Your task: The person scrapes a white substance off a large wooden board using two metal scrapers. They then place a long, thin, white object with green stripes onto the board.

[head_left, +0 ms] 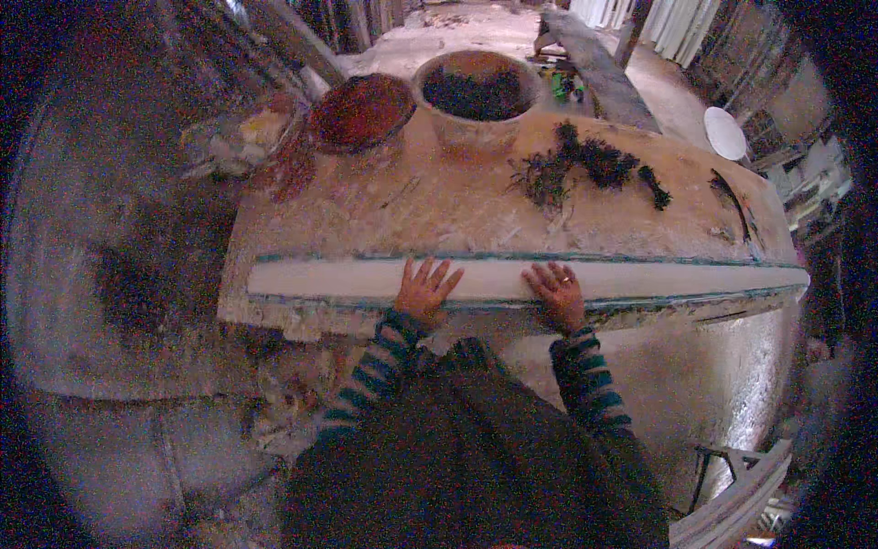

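A long, narrow white strip (347, 278), edged in dark green along both sides, lies across the front of the worktable (439, 215). What it is made of I cannot tell. My left hand (425, 293) rests on it left of the middle, palm down with fingers spread. To the right, my right hand (556, 295) lies flat on the same strip, a ring on one finger. Both hands point away from me, with a stretch of the strip showing between them. Neither hand grips anything.
At the table's back stand a wide tub (480, 119) of dark material and a reddish-brown basin (361, 112). Dark fibrous clumps (599, 163) lie right of centre, near a thin curved dark tool or strip (734, 206). A long bench (604, 78) stands beyond; a white disc (725, 134) is at right.
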Tool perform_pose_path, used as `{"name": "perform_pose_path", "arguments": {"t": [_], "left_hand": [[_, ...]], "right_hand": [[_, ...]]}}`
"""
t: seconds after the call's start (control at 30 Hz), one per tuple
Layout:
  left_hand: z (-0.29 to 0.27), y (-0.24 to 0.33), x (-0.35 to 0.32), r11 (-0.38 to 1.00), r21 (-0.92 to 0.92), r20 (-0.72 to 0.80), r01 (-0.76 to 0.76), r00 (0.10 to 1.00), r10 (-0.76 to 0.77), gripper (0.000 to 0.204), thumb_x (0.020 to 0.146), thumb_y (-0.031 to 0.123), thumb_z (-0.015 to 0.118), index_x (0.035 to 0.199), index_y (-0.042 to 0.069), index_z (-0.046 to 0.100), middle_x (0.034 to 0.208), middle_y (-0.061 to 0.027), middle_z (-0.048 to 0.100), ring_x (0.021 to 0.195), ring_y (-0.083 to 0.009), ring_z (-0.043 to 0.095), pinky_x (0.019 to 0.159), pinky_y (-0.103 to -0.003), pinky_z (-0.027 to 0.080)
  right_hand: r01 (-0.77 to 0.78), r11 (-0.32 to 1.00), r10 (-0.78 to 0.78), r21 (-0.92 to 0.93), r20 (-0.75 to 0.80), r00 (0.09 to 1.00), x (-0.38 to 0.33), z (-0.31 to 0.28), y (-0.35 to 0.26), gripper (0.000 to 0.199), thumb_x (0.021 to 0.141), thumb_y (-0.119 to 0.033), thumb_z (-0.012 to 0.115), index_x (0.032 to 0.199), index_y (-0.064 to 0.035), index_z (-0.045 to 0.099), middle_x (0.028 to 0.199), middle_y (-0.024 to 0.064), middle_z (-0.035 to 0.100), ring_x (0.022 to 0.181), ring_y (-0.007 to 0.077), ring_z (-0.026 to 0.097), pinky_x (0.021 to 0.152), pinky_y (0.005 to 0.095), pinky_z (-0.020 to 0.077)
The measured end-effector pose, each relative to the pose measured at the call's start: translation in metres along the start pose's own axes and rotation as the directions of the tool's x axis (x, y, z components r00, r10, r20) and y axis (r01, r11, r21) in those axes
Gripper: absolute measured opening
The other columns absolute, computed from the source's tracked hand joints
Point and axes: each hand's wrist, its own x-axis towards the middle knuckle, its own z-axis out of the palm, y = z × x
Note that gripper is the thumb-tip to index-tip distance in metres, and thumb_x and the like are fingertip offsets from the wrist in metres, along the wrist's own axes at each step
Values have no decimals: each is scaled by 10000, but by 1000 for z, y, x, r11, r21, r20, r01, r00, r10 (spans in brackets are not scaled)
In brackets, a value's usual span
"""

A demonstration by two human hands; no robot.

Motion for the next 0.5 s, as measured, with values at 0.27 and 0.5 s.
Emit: {"name": "perform_pose_path", "arguments": {"t": [0.27,0.5], "left_hand": [[6,-3,-2,1000,2,0,4,1000,-4,947,615,387,782,1436,259,325,1395,-116,446,1267,-387,414,1019,-683,236],[-8,3,-1,999,-28,74,26,997,-24,942,618,420,783,1429,240,338,1403,-114,439,1269,-386,412,1048,-678,191]], "right_hand": [[1,1000,0,24,-33,999,0,1,-6,762,637,-279,739,1348,-222,471,1377,61,480,1240,317,452,1058,494,310],[-40,999,38,17,89,995,6,-10,-5,741,638,-373,753,1322,-252,495,1376,54,483,1256,336,442,1059,528,319]]}}
